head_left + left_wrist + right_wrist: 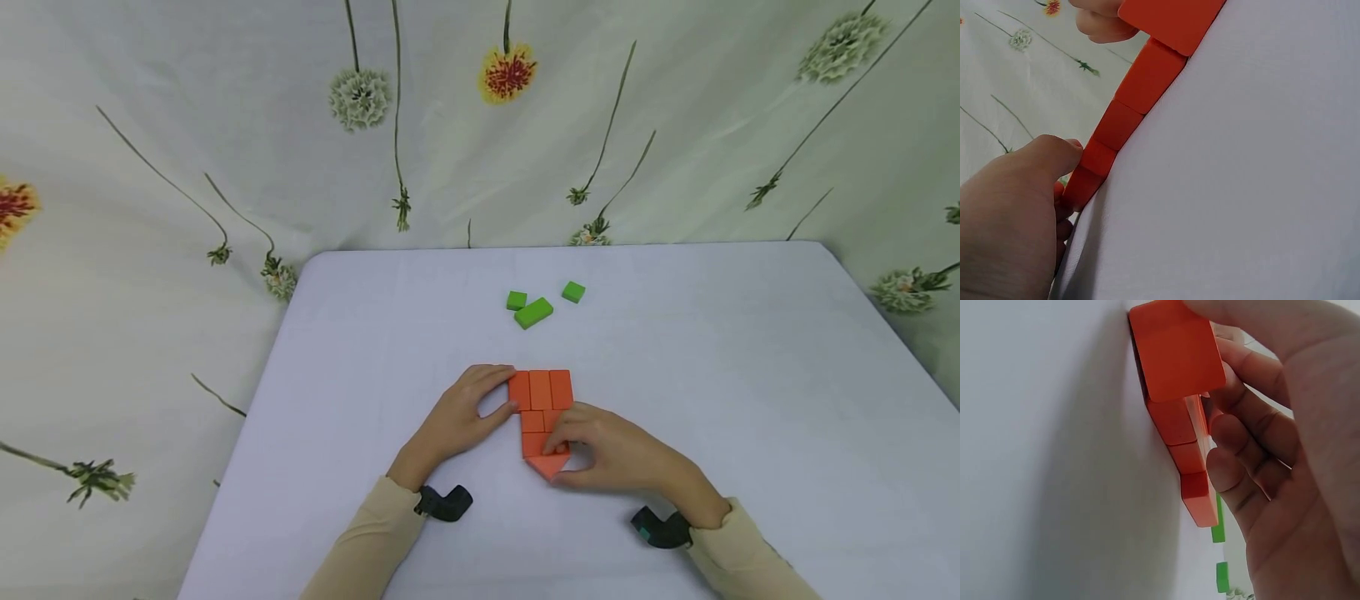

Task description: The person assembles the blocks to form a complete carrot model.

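Note:
On the white table, flat red blocks lie edge to edge in one shape. Three upright rectangular red blocks [540, 390] form the wider top row, with smaller red blocks [532, 422] below. A triangular red block [542, 465] points toward the person at the near end. My left hand [467, 412] holds the top-left block [519, 392] between thumb and fingertips. At the near end, my right hand [622, 454] pinches the triangular block, its thumb on the slanted side face [1179, 356]. The curled right fingers partly hide the small blocks on the right side.
Beyond the red shape lie a longer green block [534, 313] and two small green blocks, one left [517, 300] and one right [573, 292]. A flower-patterned cloth [465, 150] hangs behind the table's far edge. Each wrist carries a black camera [444, 503].

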A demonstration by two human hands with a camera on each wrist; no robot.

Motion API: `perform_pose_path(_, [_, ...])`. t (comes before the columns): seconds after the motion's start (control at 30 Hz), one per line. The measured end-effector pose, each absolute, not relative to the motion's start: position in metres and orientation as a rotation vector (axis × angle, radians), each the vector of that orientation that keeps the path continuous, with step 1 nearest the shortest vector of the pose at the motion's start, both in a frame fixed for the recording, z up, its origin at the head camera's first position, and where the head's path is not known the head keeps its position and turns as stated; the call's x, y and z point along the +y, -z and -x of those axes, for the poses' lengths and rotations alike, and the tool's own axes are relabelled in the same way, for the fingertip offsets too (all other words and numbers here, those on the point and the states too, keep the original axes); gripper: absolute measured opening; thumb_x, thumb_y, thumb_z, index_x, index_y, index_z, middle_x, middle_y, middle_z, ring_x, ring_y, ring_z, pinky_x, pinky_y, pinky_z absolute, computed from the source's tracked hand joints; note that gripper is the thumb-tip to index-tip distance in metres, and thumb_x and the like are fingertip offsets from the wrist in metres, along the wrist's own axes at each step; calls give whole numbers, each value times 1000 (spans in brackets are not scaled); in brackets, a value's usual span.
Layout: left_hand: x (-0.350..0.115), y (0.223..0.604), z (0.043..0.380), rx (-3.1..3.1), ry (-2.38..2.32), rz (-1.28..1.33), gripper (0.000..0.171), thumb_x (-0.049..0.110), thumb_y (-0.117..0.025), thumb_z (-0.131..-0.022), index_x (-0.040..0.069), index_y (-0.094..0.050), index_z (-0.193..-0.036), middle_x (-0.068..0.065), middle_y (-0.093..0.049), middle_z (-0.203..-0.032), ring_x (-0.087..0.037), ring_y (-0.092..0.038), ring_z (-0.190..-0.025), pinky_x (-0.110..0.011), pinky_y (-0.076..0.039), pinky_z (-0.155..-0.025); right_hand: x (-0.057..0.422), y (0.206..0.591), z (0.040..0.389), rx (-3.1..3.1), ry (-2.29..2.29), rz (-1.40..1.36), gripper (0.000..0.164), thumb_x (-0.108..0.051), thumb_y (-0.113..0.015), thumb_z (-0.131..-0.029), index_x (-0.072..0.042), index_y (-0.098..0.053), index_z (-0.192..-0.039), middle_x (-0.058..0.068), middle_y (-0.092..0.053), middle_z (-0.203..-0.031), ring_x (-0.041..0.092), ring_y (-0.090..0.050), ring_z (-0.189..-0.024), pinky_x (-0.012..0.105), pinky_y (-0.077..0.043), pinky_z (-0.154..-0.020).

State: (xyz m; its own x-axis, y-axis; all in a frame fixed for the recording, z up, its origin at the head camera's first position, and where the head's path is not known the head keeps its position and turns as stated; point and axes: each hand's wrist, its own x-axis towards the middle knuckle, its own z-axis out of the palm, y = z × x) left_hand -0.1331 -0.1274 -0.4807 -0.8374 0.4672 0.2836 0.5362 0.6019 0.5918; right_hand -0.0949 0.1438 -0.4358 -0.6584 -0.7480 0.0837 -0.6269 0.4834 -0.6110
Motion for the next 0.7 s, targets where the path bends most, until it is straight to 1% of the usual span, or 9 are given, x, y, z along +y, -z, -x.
perform_pose_path(0.2, [-128,481,133,-2728,1059,849,51,30,-73,-98,9,-61,-143,-3,-61,-144,-19,-52,-138,-38,-46,-115,142,435,94,2538,917,1168,23,-28,-86,-84,-28,-74,-103,-20,-64,-104,1,-56,-98,25,-55,-87])
perform_pose_path(0.4, [-128,481,133,-2740,1061,843,51,30,-72,-98,10,-61,-144,-3,-62,-144,-19,-52,-138,-37,-46,-116,141,434,95,2527,901,1151,23,-29,-86,-85,-28,-74,-105,-20,-64,-104,1,-56,-98,25,-55,-88])
perform_pose_path(0.53, [-128,481,133,-2729,1066,844,51,30,-73,-98,10,-61,-143,-3,-62,-144,-19,-52,-138,-37,-46,-116,142,432,97,2521,890,1164,24,-33,-86,-86,-28,-75,-107,-20,-65,-105,1,-56,-98,25,-56,-88])
perform_pose_path(0.7, [-128,482,133,-2721,1063,843,51,30,-73,-97,10,-61,-143,-3,-62,-143,-19,-53,-138,-38,-46,-116,144,429,102,2523,924,1182,24,-40,-82,-89,-28,-75,-109,-19,-66,-104,1,-58,-97,26,-56,-87])
